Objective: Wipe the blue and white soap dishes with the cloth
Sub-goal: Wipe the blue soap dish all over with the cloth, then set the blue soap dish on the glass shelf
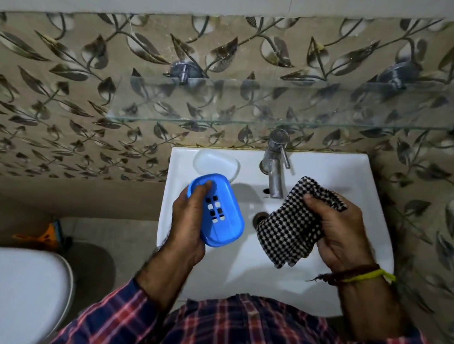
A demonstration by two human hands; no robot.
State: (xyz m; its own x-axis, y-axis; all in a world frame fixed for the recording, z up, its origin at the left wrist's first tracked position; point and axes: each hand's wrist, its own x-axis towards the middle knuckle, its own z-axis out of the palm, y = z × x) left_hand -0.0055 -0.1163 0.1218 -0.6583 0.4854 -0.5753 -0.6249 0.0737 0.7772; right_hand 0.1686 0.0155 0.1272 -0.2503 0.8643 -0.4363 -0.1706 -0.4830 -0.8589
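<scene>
My left hand (189, 218) grips the blue soap dish (221, 217) by its left edge and holds it tilted over the left side of the white sink (334, 170). The dish has several drain holes in its middle. My right hand (338, 237) holds a black-and-white checked cloth (290, 225) bunched over the sink bowl, a short way right of the blue dish and not touching it. The white soap dish (215, 163) rests on the sink's back left corner, just behind the blue one.
A chrome tap (275, 163) stands at the back middle of the sink, close to the cloth's top. A glass shelf (256, 109) juts from the leaf-patterned wall above. A white toilet lid (4, 296) is at lower left, with an orange object (40, 234) on the floor.
</scene>
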